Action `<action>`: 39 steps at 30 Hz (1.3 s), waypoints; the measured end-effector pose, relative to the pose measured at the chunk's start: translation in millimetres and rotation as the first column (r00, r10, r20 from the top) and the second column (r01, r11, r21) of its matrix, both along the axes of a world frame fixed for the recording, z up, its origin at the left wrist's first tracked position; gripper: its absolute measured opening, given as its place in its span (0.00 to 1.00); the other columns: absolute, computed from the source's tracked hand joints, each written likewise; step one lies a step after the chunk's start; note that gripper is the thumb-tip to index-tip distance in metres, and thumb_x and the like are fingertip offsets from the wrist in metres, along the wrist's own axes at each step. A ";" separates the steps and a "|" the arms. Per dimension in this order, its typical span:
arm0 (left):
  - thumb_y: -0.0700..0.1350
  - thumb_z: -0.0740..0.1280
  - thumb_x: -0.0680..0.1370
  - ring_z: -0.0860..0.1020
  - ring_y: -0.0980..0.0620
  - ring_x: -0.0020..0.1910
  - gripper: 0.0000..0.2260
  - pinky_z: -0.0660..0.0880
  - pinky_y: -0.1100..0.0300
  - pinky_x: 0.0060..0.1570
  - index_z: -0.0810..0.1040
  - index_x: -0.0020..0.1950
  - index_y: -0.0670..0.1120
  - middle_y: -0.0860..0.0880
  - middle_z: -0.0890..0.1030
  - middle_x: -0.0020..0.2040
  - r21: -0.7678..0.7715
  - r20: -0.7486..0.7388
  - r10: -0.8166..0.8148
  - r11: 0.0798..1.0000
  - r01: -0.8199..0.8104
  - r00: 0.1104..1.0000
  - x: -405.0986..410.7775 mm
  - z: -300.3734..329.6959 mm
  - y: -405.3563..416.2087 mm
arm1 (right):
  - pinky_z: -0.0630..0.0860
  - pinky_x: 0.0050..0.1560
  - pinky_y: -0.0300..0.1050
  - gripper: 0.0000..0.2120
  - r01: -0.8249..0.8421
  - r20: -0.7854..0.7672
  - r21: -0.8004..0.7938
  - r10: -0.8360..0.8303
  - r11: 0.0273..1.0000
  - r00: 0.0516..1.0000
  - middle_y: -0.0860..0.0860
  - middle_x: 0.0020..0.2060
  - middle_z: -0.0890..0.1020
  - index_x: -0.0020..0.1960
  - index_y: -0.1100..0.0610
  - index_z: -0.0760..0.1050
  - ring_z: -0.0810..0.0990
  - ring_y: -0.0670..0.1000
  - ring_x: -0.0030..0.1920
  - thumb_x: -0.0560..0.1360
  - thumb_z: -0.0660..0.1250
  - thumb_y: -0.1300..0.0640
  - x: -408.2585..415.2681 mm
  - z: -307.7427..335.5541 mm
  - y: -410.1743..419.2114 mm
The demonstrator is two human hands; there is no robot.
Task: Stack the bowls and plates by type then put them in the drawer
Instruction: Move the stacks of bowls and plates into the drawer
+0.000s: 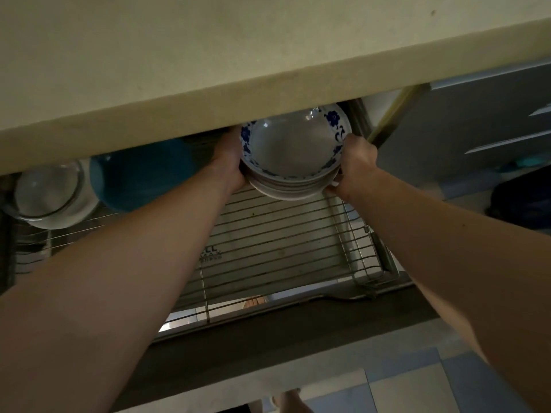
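A stack of several white bowls with blue flower rims (293, 147) hangs just above the wire rack (277, 242) of the open drawer, at its far right end, partly under the countertop edge. My left hand (228, 160) grips the stack's left side. My right hand (353, 165) grips its right side, with fingers curled under the lowest bowl. Whether the stack touches the rack I cannot tell.
A blue bowl (140, 177) and a clear glass bowl on a white dish (49, 193) sit in the drawer's left part. The cream countertop (238, 64) overhangs the drawer's back. The dark drawer front (268, 335) runs below my arms. Grey cabinet drawers (483, 126) stand at right.
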State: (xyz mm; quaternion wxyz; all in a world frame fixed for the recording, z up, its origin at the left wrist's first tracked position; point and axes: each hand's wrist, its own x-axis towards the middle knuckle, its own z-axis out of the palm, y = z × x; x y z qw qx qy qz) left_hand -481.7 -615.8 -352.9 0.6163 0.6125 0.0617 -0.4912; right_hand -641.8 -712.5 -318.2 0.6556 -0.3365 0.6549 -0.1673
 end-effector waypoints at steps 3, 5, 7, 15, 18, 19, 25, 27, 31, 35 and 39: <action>0.58 0.68 0.79 0.82 0.40 0.59 0.21 0.79 0.44 0.62 0.82 0.64 0.44 0.42 0.85 0.57 0.023 -0.001 0.051 0.998 -0.051 0.999 -10.2 3.0 5.6 | 0.79 0.59 0.60 0.12 -0.015 -0.004 0.003 0.015 1.000 1.000 0.57 0.46 0.83 0.43 0.55 0.77 0.83 0.59 0.50 0.81 0.58 0.57 -2.4 -2.9 -0.9; 0.61 0.65 0.80 0.82 0.41 0.58 0.22 0.79 0.44 0.61 0.82 0.63 0.46 0.44 0.85 0.57 0.062 0.017 0.093 0.994 -0.093 0.996 -20.3 2.2 14.1 | 0.80 0.55 0.61 0.12 -0.038 0.008 -0.002 0.038 0.999 0.999 0.57 0.45 0.84 0.44 0.55 0.78 0.83 0.59 0.47 0.81 0.58 0.57 -4.6 -2.2 -0.9; 0.62 0.63 0.81 0.82 0.42 0.58 0.23 0.80 0.45 0.60 0.81 0.63 0.47 0.44 0.84 0.57 0.074 0.000 0.106 0.992 -0.106 0.994 -29.4 0.2 25.3 | 0.81 0.49 0.61 0.12 -0.055 0.060 0.022 0.053 0.998 0.997 0.58 0.44 0.85 0.46 0.55 0.80 0.84 0.59 0.44 0.81 0.59 0.55 -6.4 -0.1 -0.4; 0.51 0.73 0.77 0.81 0.39 0.60 0.24 0.82 0.42 0.52 0.75 0.71 0.49 0.43 0.81 0.63 -0.066 -0.194 -0.018 0.998 0.005 0.981 -36.2 -5.6 63.8 | 0.82 0.46 0.65 0.24 -0.251 0.282 0.259 0.175 0.933 0.943 0.64 0.45 0.87 0.60 0.58 0.79 0.87 0.65 0.45 0.81 0.59 0.39 -29.6 -3.2 -1.2; 0.48 0.75 0.74 0.80 0.38 0.62 0.28 0.80 0.38 0.54 0.73 0.73 0.50 0.42 0.80 0.66 -0.132 -0.224 0.028 0.990 -0.059 0.974 -37.8 -13.3 64.7 | 0.78 0.58 0.69 0.26 -0.257 0.251 0.223 0.199 0.940 0.947 0.63 0.51 0.84 0.61 0.58 0.77 0.84 0.66 0.52 0.82 0.57 0.36 -33.4 -6.1 -1.9; 0.49 0.75 0.74 0.80 0.37 0.62 0.29 0.80 0.38 0.54 0.73 0.73 0.50 0.42 0.80 0.66 -0.143 -0.230 0.036 0.987 -0.070 0.973 -37.1 -15.8 64.6 | 0.74 0.63 0.72 0.27 -0.269 0.232 0.213 0.219 0.939 0.948 0.62 0.51 0.83 0.59 0.58 0.76 0.83 0.66 0.52 0.82 0.56 0.36 -33.4 -8.0 -1.6; 0.50 0.74 0.75 0.79 0.36 0.63 0.26 0.80 0.37 0.56 0.74 0.73 0.48 0.41 0.81 0.65 -0.128 -0.205 0.043 0.989 -0.071 0.978 -27.5 -20.0 50.4 | 0.70 0.67 0.71 0.25 -0.232 0.263 0.212 0.173 0.949 0.949 0.60 0.57 0.82 0.71 0.58 0.72 0.81 0.64 0.58 0.84 0.56 0.41 -26.9 -10.3 0.3; 0.50 0.73 0.76 0.79 0.36 0.63 0.26 0.79 0.37 0.57 0.74 0.72 0.46 0.41 0.80 0.65 -0.121 -0.191 0.046 0.990 -0.070 0.981 -21.7 -16.9 42.5 | 0.75 0.65 0.65 0.23 -0.193 0.282 0.212 0.129 0.958 0.951 0.59 0.51 0.84 0.70 0.58 0.74 0.82 0.62 0.54 0.85 0.55 0.43 -23.4 -10.5 0.8; 0.50 0.73 0.77 0.79 0.34 0.62 0.25 0.78 0.34 0.57 0.74 0.72 0.45 0.39 0.80 0.66 -0.139 -0.195 0.060 0.986 -0.089 0.979 -15.6 -15.4 34.4 | 0.78 0.62 0.60 0.21 -0.165 0.313 0.206 0.094 0.965 0.945 0.57 0.46 0.85 0.68 0.59 0.75 0.84 0.59 0.51 0.85 0.57 0.45 -18.6 -13.4 -0.2; 0.50 0.73 0.76 0.80 0.34 0.61 0.27 0.81 0.37 0.52 0.73 0.73 0.46 0.39 0.80 0.65 -0.152 -0.186 0.066 0.984 -0.095 0.980 -15.0 -17.7 34.1 | 0.80 0.60 0.61 0.20 -0.139 0.318 0.193 0.072 0.971 0.945 0.55 0.37 0.85 0.65 0.61 0.75 0.85 0.56 0.43 0.84 0.60 0.46 -17.6 -16.8 -2.2; 0.51 0.76 0.71 0.81 0.34 0.61 0.31 0.80 0.36 0.55 0.73 0.73 0.47 0.39 0.80 0.65 -0.156 -0.168 0.059 0.984 -0.086 0.984 -15.3 -17.4 34.3 | 0.82 0.51 0.58 0.19 -0.131 0.317 0.186 0.067 0.974 0.946 0.58 0.53 0.85 0.65 0.60 0.76 0.85 0.60 0.54 0.84 0.60 0.46 -18.0 -15.5 -0.9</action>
